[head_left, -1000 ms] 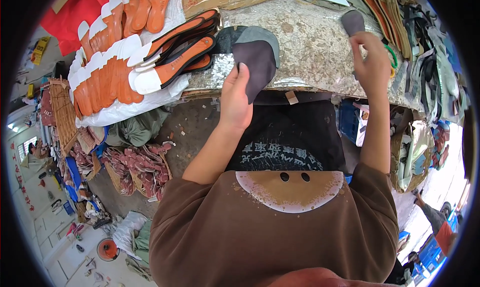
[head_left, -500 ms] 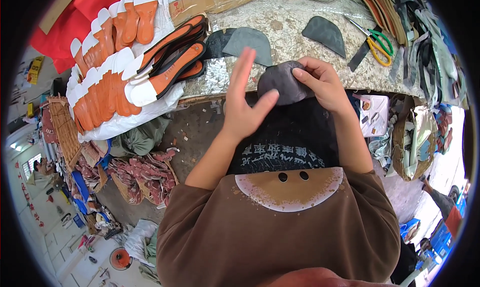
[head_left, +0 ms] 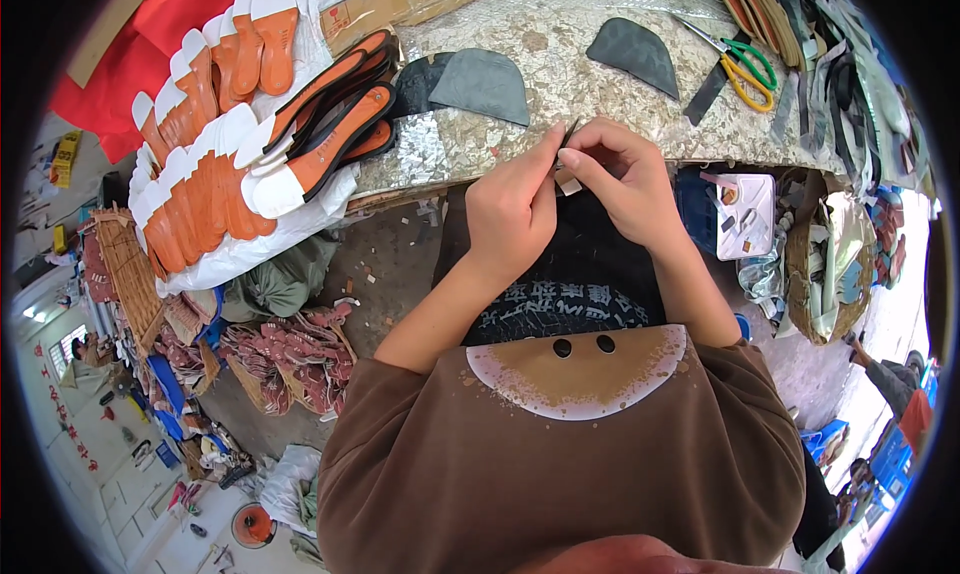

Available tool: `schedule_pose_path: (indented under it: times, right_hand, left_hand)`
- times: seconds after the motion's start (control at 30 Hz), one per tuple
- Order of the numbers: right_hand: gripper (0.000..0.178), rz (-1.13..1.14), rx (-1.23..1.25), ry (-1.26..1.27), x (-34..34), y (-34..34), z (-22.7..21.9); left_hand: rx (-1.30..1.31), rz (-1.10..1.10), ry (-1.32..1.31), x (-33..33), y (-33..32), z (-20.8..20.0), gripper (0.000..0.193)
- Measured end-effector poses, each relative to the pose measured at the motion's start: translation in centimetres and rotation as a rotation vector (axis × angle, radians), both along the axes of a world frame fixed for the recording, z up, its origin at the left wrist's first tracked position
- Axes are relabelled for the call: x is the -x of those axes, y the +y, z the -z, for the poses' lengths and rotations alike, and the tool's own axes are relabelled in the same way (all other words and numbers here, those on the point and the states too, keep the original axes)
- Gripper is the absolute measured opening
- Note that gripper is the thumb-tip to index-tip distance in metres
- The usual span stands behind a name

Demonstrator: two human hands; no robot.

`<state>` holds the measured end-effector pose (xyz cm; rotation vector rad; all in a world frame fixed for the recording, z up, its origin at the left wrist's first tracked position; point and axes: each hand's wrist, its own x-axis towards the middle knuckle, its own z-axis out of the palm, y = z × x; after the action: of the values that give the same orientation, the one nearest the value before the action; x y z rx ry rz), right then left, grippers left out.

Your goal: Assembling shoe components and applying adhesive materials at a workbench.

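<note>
A dark grey rounded piece [head_left: 570, 131] of thin sheet is turned nearly edge-on between my hands, above the table's near edge. My left hand [head_left: 508, 199] is closed, its fingertips pinching the piece's left side. On the other side my right hand [head_left: 622, 179] grips it between thumb and bent fingers. Most of the piece is hidden by the fingers. Just beyond my hands lies a grey half-round piece [head_left: 484, 86], partly over a black one [head_left: 418, 82]. A third dark half-round piece [head_left: 634, 56] lies farther right.
Orange and white insoles [head_left: 215, 174] stand in rows on the left, beside black-edged shoe soles [head_left: 345, 139]. Scissors with green and yellow handles [head_left: 750, 77] rest at the right of the worn table [head_left: 560, 64]. Dark strips [head_left: 850, 104] hang at the right edge. Below is a white tray [head_left: 745, 217].
My left hand has gone from spread fingers to a closed grip on the rounded piece. The piece has turned from face-on to nearly edge-on, and my hands have come together.
</note>
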<state>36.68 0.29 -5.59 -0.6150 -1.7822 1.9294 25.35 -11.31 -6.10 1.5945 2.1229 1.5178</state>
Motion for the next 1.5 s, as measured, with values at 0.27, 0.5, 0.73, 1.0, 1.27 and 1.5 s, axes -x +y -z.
schedule_pose_path:
  times: [0.27, 0.5, 0.73, 1.0, 1.27, 1.5]
  right_hand:
    - [0.013, -0.024, -0.016, -0.054, -0.3, 0.0, -0.3]
    - [0.016, -0.042, 0.059, -0.011, -0.8, 0.3, 0.1]
    - [0.016, -0.085, 0.107, -0.065, -1.0, 0.4, -0.7]
    - [0.016, -0.080, 0.153, -0.076, -1.1, 0.4, -0.4]
    - [0.011, -0.024, 0.180, -0.014, -1.0, 0.2, 0.3]
    - [0.006, 0.115, -0.324, -0.070, -0.3, -1.3, 0.8]
  left_hand:
    - [0.005, -0.003, 0.000, -0.6, -0.3, 0.2, 0.044]
    - [0.031, 0.000, 0.026, -0.6, -0.4, -0.1, 0.045]
    - [0.089, -0.037, 0.465, 0.1, -0.4, -0.2, 0.041]
    - [0.141, -0.029, 0.525, 0.0, -0.5, -0.5, 0.038]
    - [0.191, 0.083, 0.162, -0.8, -0.7, -0.6, 0.039]
    - [0.045, 0.084, -1.296, -0.8, -0.6, 1.4, 0.026]
